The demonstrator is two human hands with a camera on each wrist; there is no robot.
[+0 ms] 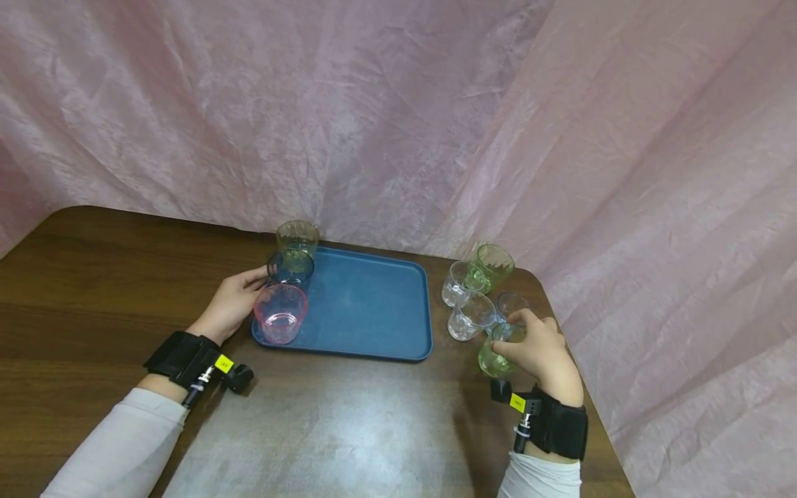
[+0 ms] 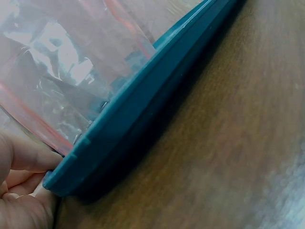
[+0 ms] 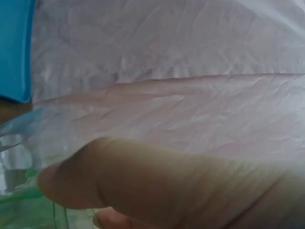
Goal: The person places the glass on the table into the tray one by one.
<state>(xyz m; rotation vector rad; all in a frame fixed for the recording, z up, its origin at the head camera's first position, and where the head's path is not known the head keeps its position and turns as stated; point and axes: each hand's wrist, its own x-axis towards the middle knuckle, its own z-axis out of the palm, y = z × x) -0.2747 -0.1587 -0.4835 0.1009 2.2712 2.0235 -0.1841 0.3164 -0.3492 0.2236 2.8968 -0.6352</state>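
At the left edge of the blue tray (image 1: 373, 304), my left hand (image 1: 233, 301) pinches the rim; the left wrist view shows fingers (image 2: 28, 152) on both sides of it. Lined up along that side of the tray are a pink-rimmed glass (image 1: 281, 315), a dark blue glass (image 1: 290, 270) and an olive-tinted glass (image 1: 297, 235). Right of the tray, my right hand (image 1: 538, 346) grips a light green glass (image 1: 495, 361), thumb on its near side. The right wrist view has the thumb (image 3: 109, 176) large in front, hiding much of the glass.
Beside the right hand stand two clear glasses (image 1: 471, 318), a bluish glass (image 1: 513, 302) and another green glass (image 1: 496, 261), packed close together. The wooden table (image 1: 349, 429) ends near the right forearm. A pink curtain (image 1: 373, 124) hangs behind it.
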